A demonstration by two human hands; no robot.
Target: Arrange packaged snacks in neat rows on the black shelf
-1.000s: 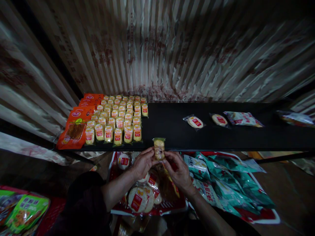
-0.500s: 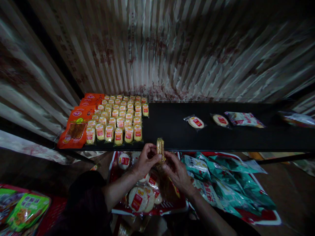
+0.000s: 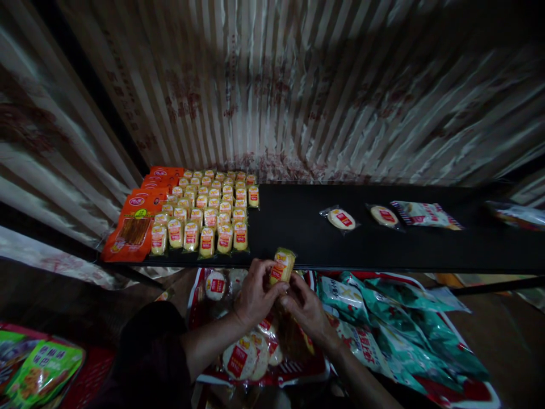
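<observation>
Between my hands, just above the shelf's front edge, is a small clear-wrapped pack of yellow rice crackers (image 3: 283, 268) with its red label facing me. My left hand (image 3: 258, 295) pinches its left side and lower end between thumb and fingers. At its lower right, my right hand (image 3: 307, 309) has its fingers closed against the pack. Similar cracker packs (image 3: 206, 241) stand upright in tight rows on the left of the black shelf (image 3: 293, 227). Below my hands, a red basket with a white rim (image 3: 196, 295) holds round wrapped crackers (image 3: 240, 357).
Orange snack bags (image 3: 131, 224) lie at the shelf's left end. Two round cracker packs (image 3: 340, 218) and a striped bag (image 3: 426, 214) lie farther right. Teal bags (image 3: 383, 301) fill a basket at lower right. A green bag (image 3: 45, 372) is at lower left. Striped curtain (image 3: 272, 85) hangs behind.
The cracker pack has turned from edge-on to label side facing me, and sits a little lower. Both hands stay on it. The whole view has shifted slightly.
</observation>
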